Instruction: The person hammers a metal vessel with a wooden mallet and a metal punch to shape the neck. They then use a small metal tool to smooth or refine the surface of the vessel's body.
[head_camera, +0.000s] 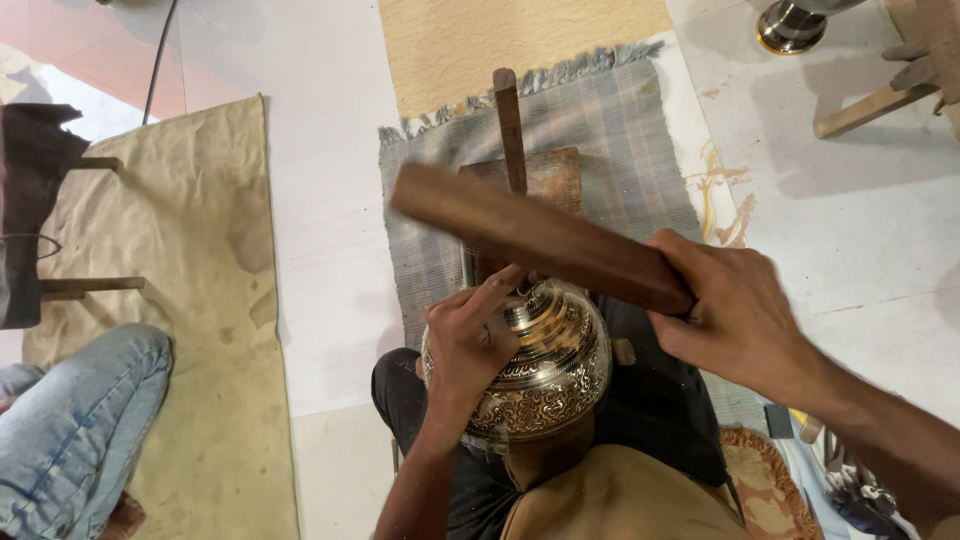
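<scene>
A round, shiny metal vessel with engraved scroll patterns rests in my lap on a dark cloth. My left hand lies on its top left side, fingers pinched on a small tool against the metal; the tool's tip is hidden. My right hand grips one end of a long brown wooden mallet, raised and blurred above the vessel, slanting up to the left.
A wooden block with an upright stake stands on a grey fringed mat ahead of me. Another person's jeans-clad leg lies on a tan sheet at left. A metal base and wooden pieces sit at top right.
</scene>
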